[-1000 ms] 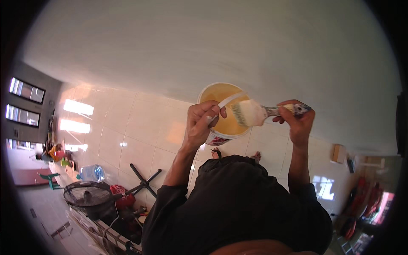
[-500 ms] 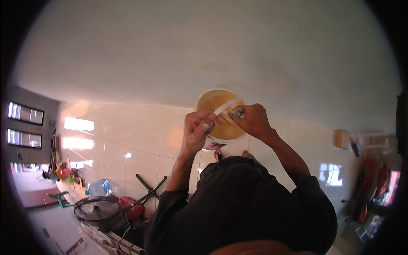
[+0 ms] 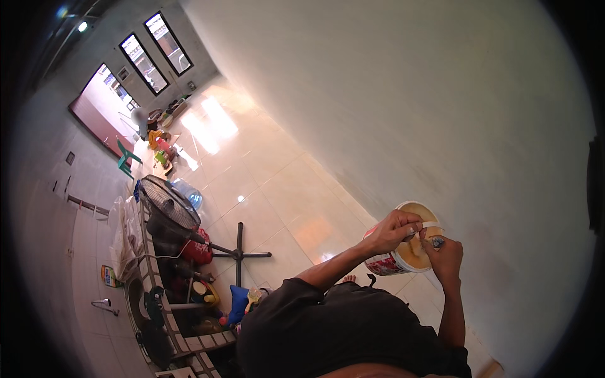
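The left hand (image 3: 389, 232) has its grip closed on the rim of the tub (image 3: 408, 242), a round white container with a red band, holding it tilted in front of the plain wall (image 3: 403, 94). The tub holds a pale cream paste. The right hand (image 3: 445, 257) sits just beside the tub's lower edge, its grip closed on a brush (image 3: 430, 239), whose handle shows between the fingers while the head lies over the paste inside the tub. Both forearms run from the tub back to a dark shirt (image 3: 340, 327). Well apart from the tub, across the glossy tiled floor (image 3: 252, 195), stands a black fan (image 3: 169, 211) with a cross-shaped base, and a clear water jug (image 3: 189, 192) just beyond it.
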`<state>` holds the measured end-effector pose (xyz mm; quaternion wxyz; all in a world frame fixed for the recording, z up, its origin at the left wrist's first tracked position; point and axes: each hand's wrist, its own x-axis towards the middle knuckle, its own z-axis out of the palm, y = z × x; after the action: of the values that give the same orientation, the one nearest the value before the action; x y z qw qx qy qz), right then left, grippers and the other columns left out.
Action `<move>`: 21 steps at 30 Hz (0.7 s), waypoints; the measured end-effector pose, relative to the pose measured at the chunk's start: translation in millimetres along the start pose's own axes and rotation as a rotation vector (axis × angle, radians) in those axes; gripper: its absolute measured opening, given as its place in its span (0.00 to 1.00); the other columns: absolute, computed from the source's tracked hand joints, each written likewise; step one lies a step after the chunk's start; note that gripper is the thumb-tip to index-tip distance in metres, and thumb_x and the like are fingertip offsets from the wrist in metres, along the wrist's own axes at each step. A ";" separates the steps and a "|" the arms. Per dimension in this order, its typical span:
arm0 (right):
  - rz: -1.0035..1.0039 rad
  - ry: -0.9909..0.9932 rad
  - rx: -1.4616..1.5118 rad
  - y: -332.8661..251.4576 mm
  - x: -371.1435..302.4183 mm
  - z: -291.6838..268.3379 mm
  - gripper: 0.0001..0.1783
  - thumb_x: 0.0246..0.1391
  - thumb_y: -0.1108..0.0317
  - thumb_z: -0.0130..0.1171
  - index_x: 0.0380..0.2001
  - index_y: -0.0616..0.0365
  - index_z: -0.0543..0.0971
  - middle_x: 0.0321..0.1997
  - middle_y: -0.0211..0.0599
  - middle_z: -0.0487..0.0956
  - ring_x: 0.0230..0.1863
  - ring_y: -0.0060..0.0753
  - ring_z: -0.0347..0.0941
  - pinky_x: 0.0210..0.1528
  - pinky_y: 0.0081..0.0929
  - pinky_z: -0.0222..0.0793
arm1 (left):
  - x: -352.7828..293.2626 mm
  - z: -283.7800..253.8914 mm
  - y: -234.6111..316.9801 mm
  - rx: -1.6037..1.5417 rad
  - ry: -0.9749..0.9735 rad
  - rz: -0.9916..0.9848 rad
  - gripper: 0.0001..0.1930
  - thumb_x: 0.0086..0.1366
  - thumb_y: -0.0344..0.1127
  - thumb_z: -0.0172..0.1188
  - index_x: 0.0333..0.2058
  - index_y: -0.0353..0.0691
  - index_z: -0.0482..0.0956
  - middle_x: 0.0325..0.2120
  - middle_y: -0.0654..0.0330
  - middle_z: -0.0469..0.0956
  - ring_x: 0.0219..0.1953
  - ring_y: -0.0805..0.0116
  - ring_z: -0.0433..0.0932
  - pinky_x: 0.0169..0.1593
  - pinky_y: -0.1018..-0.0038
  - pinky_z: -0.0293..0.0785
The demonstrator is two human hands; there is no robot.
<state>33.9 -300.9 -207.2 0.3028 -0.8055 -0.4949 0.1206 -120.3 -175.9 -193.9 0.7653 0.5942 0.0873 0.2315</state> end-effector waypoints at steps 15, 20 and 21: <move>-0.276 0.301 0.079 29.4 -24.0 -50.5 0.11 0.44 0.66 0.65 0.31 0.60 0.81 0.16 0.43 0.76 0.16 0.35 0.74 0.21 0.27 0.68 | 3.4 35.3 -27.7 -0.014 0.094 0.216 0.19 0.59 0.45 0.56 0.34 0.30 0.76 0.25 0.61 0.75 0.24 0.79 0.70 0.26 0.84 0.63; -0.041 0.097 0.449 42.2 -29.7 -59.8 0.12 0.44 0.64 0.65 0.30 0.62 0.81 0.16 0.39 0.78 0.16 0.29 0.75 0.21 0.25 0.69 | 7.9 56.4 -9.0 -0.015 0.147 0.128 0.14 0.62 0.37 0.50 0.26 0.28 0.73 0.15 0.69 0.63 0.15 0.84 0.54 0.18 0.84 0.46; 0.025 0.021 0.586 43.5 -31.8 -58.8 0.12 0.45 0.65 0.65 0.29 0.63 0.81 0.16 0.37 0.77 0.16 0.27 0.74 0.21 0.24 0.68 | 7.8 58.7 -9.7 -0.025 0.153 0.116 0.14 0.63 0.36 0.50 0.26 0.28 0.73 0.14 0.70 0.62 0.15 0.84 0.53 0.19 0.83 0.45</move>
<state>79.2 -364.5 -190.7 0.5259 -0.6911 -0.4259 0.2539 -87.0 -225.2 -185.6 0.7492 0.5691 0.1080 0.3212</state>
